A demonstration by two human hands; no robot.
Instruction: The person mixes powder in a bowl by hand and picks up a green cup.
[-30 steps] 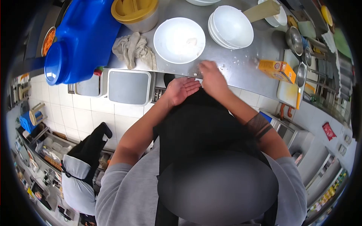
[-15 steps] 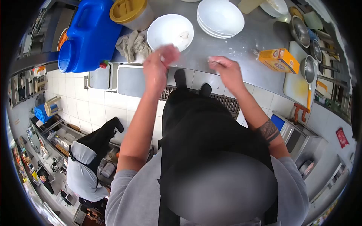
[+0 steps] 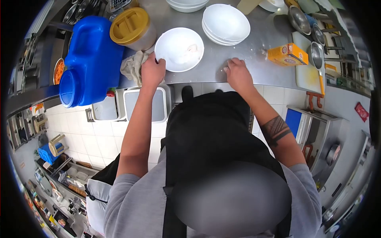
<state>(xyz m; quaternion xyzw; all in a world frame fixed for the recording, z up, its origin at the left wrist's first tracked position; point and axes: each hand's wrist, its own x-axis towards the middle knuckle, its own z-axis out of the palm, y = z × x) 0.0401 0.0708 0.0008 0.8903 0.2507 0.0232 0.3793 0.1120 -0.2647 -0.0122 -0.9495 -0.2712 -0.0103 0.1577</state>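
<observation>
My left hand (image 3: 152, 72) is closed at the near left rim of a white bowl (image 3: 174, 43), over the right end of a crumpled grey cloth (image 3: 133, 67). Its fingertips are hidden, so whether it grips the rim or the cloth is unclear. White powder and a small pale lump lie in the bowl. My right hand (image 3: 239, 74) rests low over the steel counter (image 3: 214, 59), to the right of the bowl. Its fingers are curled together with whitish residue on them; anything inside is too small to make out.
Stacked white bowls (image 3: 226, 23) stand behind. At left are a blue jug (image 3: 89, 51) and a yellow-lidded tub (image 3: 133, 29). An orange box (image 3: 287, 54) lies at right, near a cutting board (image 3: 307, 79) and metal ladle (image 3: 316, 55). A co-worker (image 3: 97, 194) is behind at left.
My left hand has moved from in front of the bowl to its left rim beside the cloth. My right hand has come down to the counter. The view has shifted slightly.
</observation>
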